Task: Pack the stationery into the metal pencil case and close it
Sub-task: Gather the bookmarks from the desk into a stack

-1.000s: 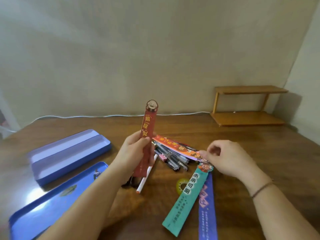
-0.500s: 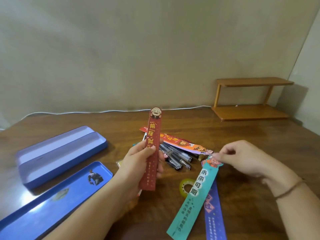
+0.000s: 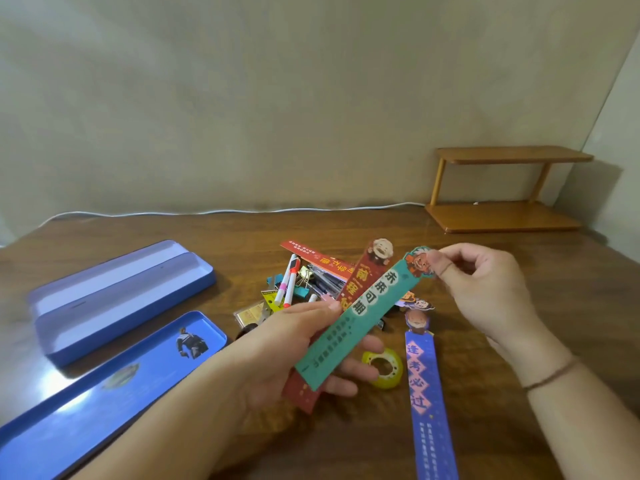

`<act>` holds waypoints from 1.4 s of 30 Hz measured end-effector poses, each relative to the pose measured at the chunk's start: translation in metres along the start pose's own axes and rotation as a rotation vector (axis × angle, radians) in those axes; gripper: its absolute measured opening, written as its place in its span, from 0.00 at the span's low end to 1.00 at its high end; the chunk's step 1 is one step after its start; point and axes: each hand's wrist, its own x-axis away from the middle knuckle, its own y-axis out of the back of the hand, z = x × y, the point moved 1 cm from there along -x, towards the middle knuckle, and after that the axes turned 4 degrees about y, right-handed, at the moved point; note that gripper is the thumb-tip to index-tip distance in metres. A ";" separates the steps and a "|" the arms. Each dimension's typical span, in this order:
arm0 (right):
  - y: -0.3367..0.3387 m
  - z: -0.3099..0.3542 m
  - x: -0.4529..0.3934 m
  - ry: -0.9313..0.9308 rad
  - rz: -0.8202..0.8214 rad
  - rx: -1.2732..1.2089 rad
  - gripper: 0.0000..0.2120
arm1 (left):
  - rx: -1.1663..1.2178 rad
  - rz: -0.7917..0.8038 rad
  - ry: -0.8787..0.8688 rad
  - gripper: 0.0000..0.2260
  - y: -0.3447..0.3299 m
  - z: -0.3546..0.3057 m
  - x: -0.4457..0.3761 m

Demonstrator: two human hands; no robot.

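Head view: your left hand (image 3: pixel 277 355) clamps the red bookmark (image 3: pixel 363 282) while your right hand (image 3: pixel 485 289) pinches the teal bookmark (image 3: pixel 356 320) onto it, stacking both for the open pencil case (image 3: pixel 117 296) at nine o'clock on the counter (image 3: pixel 519 341).

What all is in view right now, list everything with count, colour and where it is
pencil case tray: 1, lilac-blue, table's left, open
case lid: 1, blue with printed figure, nearer than the tray
teal bookmark: 1, held by both hands
red bookmark: 1, in left hand, under the teal one
purple bookmark: 1, flat on table, right of centre
orange-red bookmark: 1, on the pile
pens and clips pile: count unclear, mixed colours, table centre
tape roll: 1, yellow-green, by left fingertips
wooden shelf: 1, brown, far right
cable: 1, white, along the wall
table: 1, dark wood
left hand: grips both bookmarks
right hand: pinches teal bookmark's top
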 end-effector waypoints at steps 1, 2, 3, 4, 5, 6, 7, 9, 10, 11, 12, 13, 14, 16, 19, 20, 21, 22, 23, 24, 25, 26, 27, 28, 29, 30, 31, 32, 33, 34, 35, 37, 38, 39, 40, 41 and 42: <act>-0.001 0.000 0.000 0.042 -0.038 0.032 0.08 | -0.018 0.019 0.010 0.14 0.000 0.002 -0.001; -0.002 0.000 0.001 0.071 -0.054 0.050 0.08 | -0.048 0.020 0.006 0.13 0.000 0.003 -0.001; -0.003 0.001 0.001 0.093 -0.052 0.073 0.10 | -0.081 0.007 -0.013 0.12 0.000 0.004 -0.002; -0.002 0.002 0.002 0.106 -0.043 0.111 0.12 | -0.103 -0.015 -0.043 0.12 0.000 0.004 -0.003; 0.000 0.003 0.001 0.105 -0.033 0.165 0.14 | -0.107 -0.043 -0.076 0.11 0.001 0.003 -0.004; 0.004 0.003 0.000 0.072 -0.007 0.238 0.18 | -0.094 -0.080 -0.103 0.11 0.002 0.001 -0.004; 0.009 0.003 -0.002 0.009 0.052 0.317 0.21 | -0.070 -0.121 -0.119 0.11 0.003 -0.001 -0.004; 0.018 0.001 -0.003 -0.163 0.258 0.474 0.25 | -0.001 -0.176 -0.139 0.11 0.005 -0.004 -0.003; 0.019 0.001 -0.002 -0.234 0.357 0.535 0.25 | 0.029 -0.186 -0.142 0.10 0.006 -0.005 -0.002; 0.019 0.001 0.000 -0.284 0.439 0.573 0.26 | 0.052 -0.192 -0.142 0.10 0.006 -0.006 -0.002; 0.016 0.002 0.002 -0.311 0.501 0.585 0.29 | 0.071 -0.198 -0.137 0.10 0.006 -0.007 -0.001; 0.012 0.002 0.004 -0.321 0.544 0.585 0.30 | 0.089 -0.206 -0.132 0.10 0.006 -0.008 -0.001; 0.008 0.002 0.006 -0.319 0.579 0.597 0.29 | 0.107 -0.218 -0.124 0.10 0.006 -0.008 -0.001; 0.002 0.000 0.008 -0.289 0.602 0.639 0.23 | 0.136 -0.240 -0.100 0.11 0.006 -0.009 -0.001; 0.004 -0.007 0.005 -0.281 0.591 0.550 0.18 | 0.132 -0.243 -0.083 0.13 0.005 -0.010 0.000; 0.007 -0.008 0.004 -0.288 0.591 0.492 0.17 | 0.131 -0.241 -0.079 0.13 0.005 -0.009 0.000; 0.011 -0.008 0.003 -0.288 0.591 0.443 0.15 | 0.134 -0.240 -0.078 0.12 0.005 -0.009 0.000; 0.016 -0.007 0.002 -0.292 0.594 0.384 0.14 | 0.138 -0.239 -0.079 0.12 0.005 -0.010 0.000; 0.022 -0.005 0.001 -0.311 0.599 0.285 0.14 | 0.144 -0.238 -0.082 0.12 0.005 -0.010 0.001; 0.028 -0.002 0.001 -0.340 0.603 0.154 0.14 | 0.146 -0.234 -0.088 0.11 0.005 -0.010 0.002; 0.033 0.000 0.000 -0.364 0.595 0.009 0.15 | 0.146 -0.227 -0.098 0.10 0.004 -0.011 0.003; 0.035 0.002 -0.001 -0.369 0.566 -0.135 0.17 | 0.145 -0.217 -0.108 0.09 0.004 -0.011 0.003; 0.034 0.004 -0.002 -0.353 0.518 -0.271 0.20 | 0.142 -0.199 -0.118 0.08 0.002 -0.011 0.004; 0.030 0.006 -0.001 -0.331 0.449 -0.386 0.22 | 0.134 -0.179 -0.126 0.08 0.001 -0.011 0.004; 0.024 0.007 -0.001 -0.314 0.363 -0.463 0.22 | 0.126 -0.157 -0.125 0.08 -0.001 -0.010 0.004; 0.017 0.007 -0.001 -0.310 0.276 -0.497 0.21 | 0.122 -0.144 -0.111 0.08 -0.003 -0.008 0.004; 0.010 0.006 0.000 -0.312 0.200 -0.505 0.19 | 0.111 -0.147 -0.085 0.08 -0.003 -0.006 0.003; 0.004 0.006 0.000 -0.310 0.141 -0.494 0.16 | 0.084 -0.154 -0.058 0.09 -0.003 -0.005 0.003; 0.000 0.006 0.001 -0.298 0.099 -0.472 0.15 | 0.049 -0.149 -0.042 0.12 -0.001 -0.004 0.002; -0.003 0.004 0.000 -0.283 0.068 -0.453 0.14 | 0.007 -0.122 -0.040 0.14 0.000 -0.002 0.000; -0.004 0.003 0.000 -0.272 0.047 -0.440 0.14 | -0.040 -0.088 -0.050 0.16 0.002 -0.002 0.000; -0.007 0.003 0.001 -0.264 0.038 -0.426 0.16 | -0.125 -0.036 -0.094 0.13 0.001 -0.002 -0.001; -0.007 0.003 0.001 -0.262 0.044 -0.422 0.17 | -0.147 -0.039 -0.118 0.11 0.001 -0.001 -0.001; -0.007 0.003 0.001 -0.262 0.043 -0.416 0.18 | -0.154 -0.058 -0.140 0.09 0.001 -0.002 0.000; -0.006 0.002 0.001 -0.256 0.026 -0.393 0.18 | -0.143 -0.090 -0.161 0.09 0.002 -0.002 0.000; -0.004 0.000 0.001 -0.229 0.000 -0.305 0.19 | -0.117 -0.129 -0.177 0.08 0.002 -0.004 0.000; -0.003 -0.003 0.000 -0.182 -0.022 -0.135 0.20 | -0.082 -0.174 -0.186 0.08 0.004 -0.005 -0.001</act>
